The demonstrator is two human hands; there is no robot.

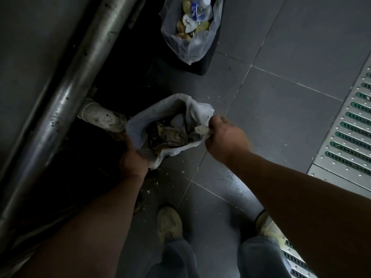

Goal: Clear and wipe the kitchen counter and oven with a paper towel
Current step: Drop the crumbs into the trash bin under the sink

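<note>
I hold a white plastic bag [158,115] open above the floor; scraps and crumpled paper lie inside it. My left hand [133,157] grips the bag's near left rim from below. My right hand [224,137] pinches the right rim, together with a small crumpled scrap [201,129]. The bag's mouth faces up towards me.
A black bin with a clear liner [190,37] full of bottles and food waste stands at the top. A steel counter edge [66,93] runs along the left, with a white pipe [102,117] under it. A metal floor grate [349,125] is on the right. Crumbs dot the grey tiles near my shoes [169,223].
</note>
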